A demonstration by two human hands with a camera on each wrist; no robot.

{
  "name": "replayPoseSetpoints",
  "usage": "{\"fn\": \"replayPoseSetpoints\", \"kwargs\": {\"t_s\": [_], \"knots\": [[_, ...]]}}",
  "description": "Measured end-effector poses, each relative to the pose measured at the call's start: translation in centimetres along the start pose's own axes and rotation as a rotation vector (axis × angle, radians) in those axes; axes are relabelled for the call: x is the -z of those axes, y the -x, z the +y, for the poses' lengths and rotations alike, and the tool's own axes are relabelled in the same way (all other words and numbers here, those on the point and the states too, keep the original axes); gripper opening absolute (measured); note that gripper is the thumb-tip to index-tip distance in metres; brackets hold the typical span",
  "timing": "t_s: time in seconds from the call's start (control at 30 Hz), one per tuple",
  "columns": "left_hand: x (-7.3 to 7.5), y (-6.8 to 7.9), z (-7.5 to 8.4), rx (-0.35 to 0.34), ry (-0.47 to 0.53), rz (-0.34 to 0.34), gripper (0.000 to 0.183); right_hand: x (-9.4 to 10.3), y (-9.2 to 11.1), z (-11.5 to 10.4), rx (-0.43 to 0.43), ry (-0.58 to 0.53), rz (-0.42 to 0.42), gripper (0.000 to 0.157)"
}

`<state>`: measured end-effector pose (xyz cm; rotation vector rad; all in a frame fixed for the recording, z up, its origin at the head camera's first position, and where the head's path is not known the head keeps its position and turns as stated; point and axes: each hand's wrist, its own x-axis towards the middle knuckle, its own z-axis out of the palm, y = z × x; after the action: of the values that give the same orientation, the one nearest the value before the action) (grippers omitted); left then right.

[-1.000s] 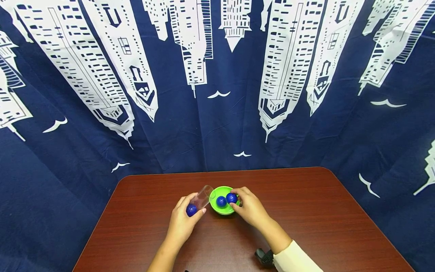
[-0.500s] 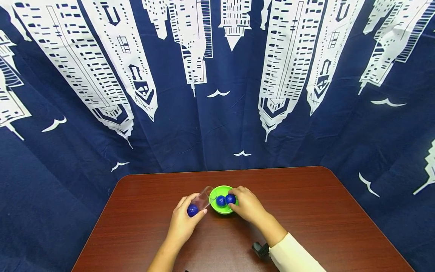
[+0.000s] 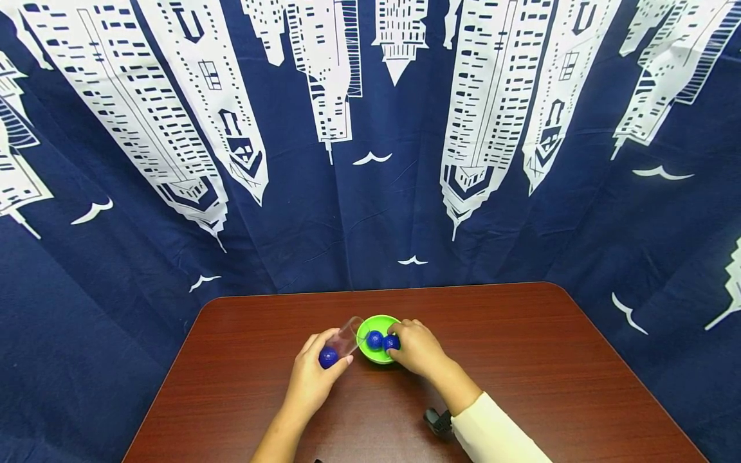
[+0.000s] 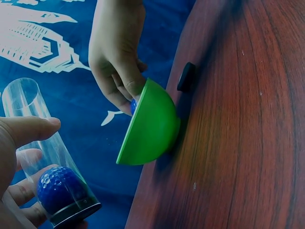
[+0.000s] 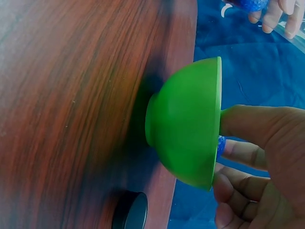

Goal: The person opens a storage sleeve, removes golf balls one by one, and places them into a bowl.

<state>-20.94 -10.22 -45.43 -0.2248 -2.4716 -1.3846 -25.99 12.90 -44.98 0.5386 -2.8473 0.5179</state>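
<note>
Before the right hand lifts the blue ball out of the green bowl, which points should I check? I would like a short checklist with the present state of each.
1. Right hand fingers around a blue ball in the green bowl: ok.
2. Grip fully closed on that ball: cannot tell, fingers hide it.
3. Bowl sits flat on the table: ok.
4. Left hand holds the clear cup, tilted toward the bowl: ok.
5. One ball already in the cup: ok.
6. Second ball lies free in the bowl: ok.
</note>
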Motion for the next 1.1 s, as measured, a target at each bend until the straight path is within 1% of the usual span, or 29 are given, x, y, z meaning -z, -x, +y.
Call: {"fn": "replayPoseSetpoints", "kwargs": {"t_s": [0.13, 0.4, 0.8, 1.0, 1.1], "knots": [[-0.03, 0.03, 0.03, -0.001, 0.003, -0.003, 0.055, 0.1, -0.2, -0.08, -0.026, 0.033, -0.029, 0.034], [-0.1, 0.07, 0.08, 0.004, 0.005, -0.006, 0.055, 0.26, -0.47, -0.26, -0.054, 0.043, -0.067, 0.03], [-0.03, 0.08, 0.16, 0.01, 0.01, -0.011, 0.054, -0.05, -0.5, -0.28, -0.078, 0.032, -0.057, 0.031], [-0.02, 0.06, 0.17, 0.015, 0.01, -0.013, 0.055, -0.08, -0.25, -0.1, -0.081, 0.032, -0.051, 0.036], [-0.04, 0.08, 0.14, 0.017, 0.007, -0.016, 0.055, -0.02, -0.13, -0.01, -0.082, 0.021, -0.041, 0.035]]}}
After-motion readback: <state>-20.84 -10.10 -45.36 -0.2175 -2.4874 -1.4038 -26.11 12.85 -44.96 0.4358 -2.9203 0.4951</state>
